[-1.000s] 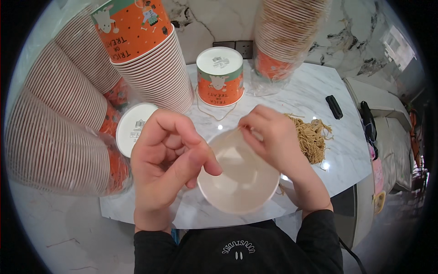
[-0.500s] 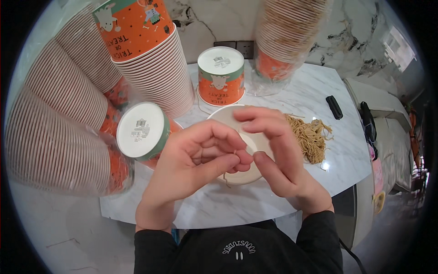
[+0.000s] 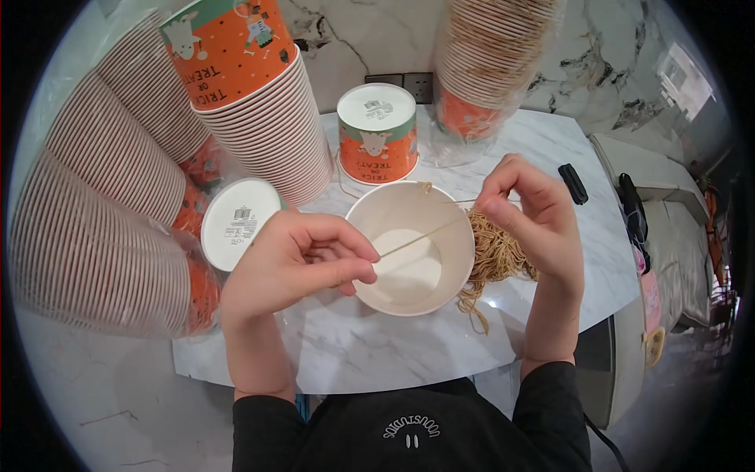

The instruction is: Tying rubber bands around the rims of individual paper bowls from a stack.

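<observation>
A thin tan cord (image 3: pixel 421 237) runs taut from my left hand up to my right hand. My left hand (image 3: pixel 303 256) pinches its lower end between thumb and fingertips, at the near left of an open white-lined paper bucket (image 3: pixel 373 216). My right hand (image 3: pixel 535 206) is closed on the cord, higher up beyond the bucket's right side. Another short length of cord shows at the bucket's far rim, close to the right fingers. Beside the bucket and partly under my right hand lies a heap of tan cords (image 3: pixel 499 256). The bucket's floor is visible, plain white.
Upside-down orange and green buckets stand behind (image 3: pixel 377 134) and at the left (image 3: pixel 242 224). Tall nested bucket stacks (image 3: pixel 271 126) crowd the left, some in clear plastic. Another wrapped stack (image 3: pixel 487 71) is at the back. A small black object (image 3: pixel 573 184) lies far right.
My hands have drawn apart. The right one moved right and away, the left one slightly left, and the cord now stretches between them. The bucket's inside has come into view.
</observation>
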